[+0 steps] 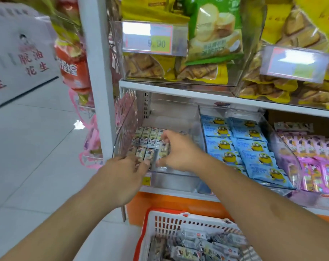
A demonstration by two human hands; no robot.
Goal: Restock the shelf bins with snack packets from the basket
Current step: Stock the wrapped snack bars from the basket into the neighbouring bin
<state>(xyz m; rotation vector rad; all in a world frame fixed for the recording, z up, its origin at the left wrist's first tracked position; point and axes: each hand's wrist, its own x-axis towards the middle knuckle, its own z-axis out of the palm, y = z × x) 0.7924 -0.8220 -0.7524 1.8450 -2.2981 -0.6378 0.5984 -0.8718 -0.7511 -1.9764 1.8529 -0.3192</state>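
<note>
A clear plastic shelf bin (171,178) at the left of the lower shelf holds two rows of small grey-and-cream snack packets (146,137). My right hand (180,153) reaches into the bin and pinches one such packet (164,150), held upright next to the front row. My left hand (122,178) lies at the bin's front left, and its straight fingers touch the front-row packets. Below, a white basket with an orange rim (159,221) holds several more of the same packets (197,245).
Right of the bin sit a bin of blue packets (250,147) and one of pink packets (314,166). The shelf above carries yellow bags (152,66). A white shelf post (97,72) and a pink wire rack (92,140) stand left, beside tiled floor (37,147).
</note>
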